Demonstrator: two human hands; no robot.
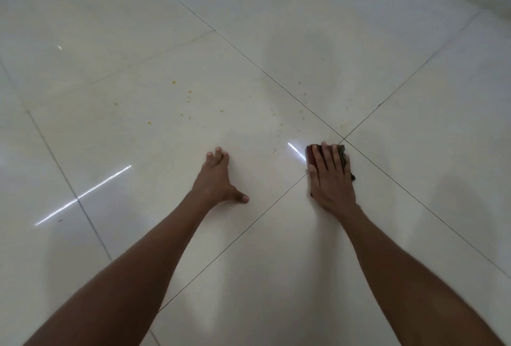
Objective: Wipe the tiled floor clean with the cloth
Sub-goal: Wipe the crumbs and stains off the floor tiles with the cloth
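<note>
Four straight fingers (330, 156) press atop cloth (311, 155).

floor (304, 27): glossy pale tiles | dark grout | light streaks (83, 196)

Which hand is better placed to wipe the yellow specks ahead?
Right, probably. The right hand already presses flat on the cloth, which lies near the grout-line crossing, with the yellow specks ahead and to its left. The left hand rests bare on the tiled floor, seemingly as a brace.
</note>
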